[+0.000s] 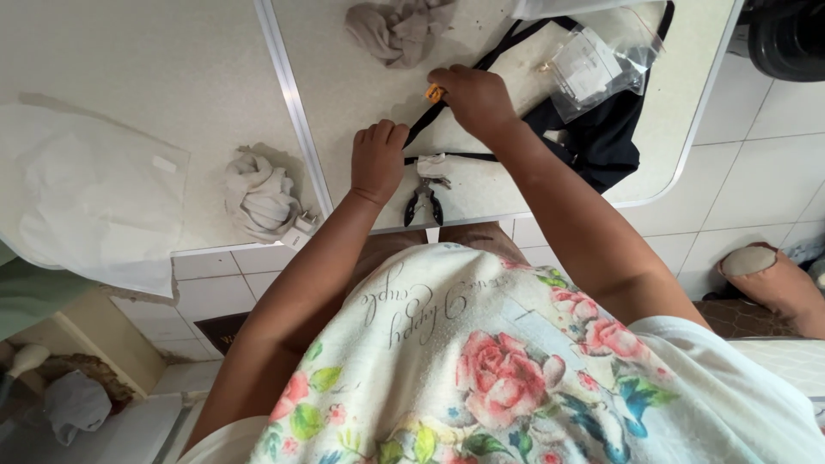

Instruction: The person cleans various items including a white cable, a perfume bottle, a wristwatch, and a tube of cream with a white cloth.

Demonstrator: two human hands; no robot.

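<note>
Busy with a black strap (447,103) on the pale surface (344,77). Right hand (477,99) pinching a small orange bit (435,93) onto the strap. Left hand (378,159) curled in a fist, pressing the strap down just beside. Small pliers (424,199) lying close below. Probably fixing the bit on; steady pinch and tight strap needed next.

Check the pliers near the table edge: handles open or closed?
Open. The pliers lie flat on the table just beside the left hand, untouched, their two dark handles splayed apart toward the table edge.
</note>
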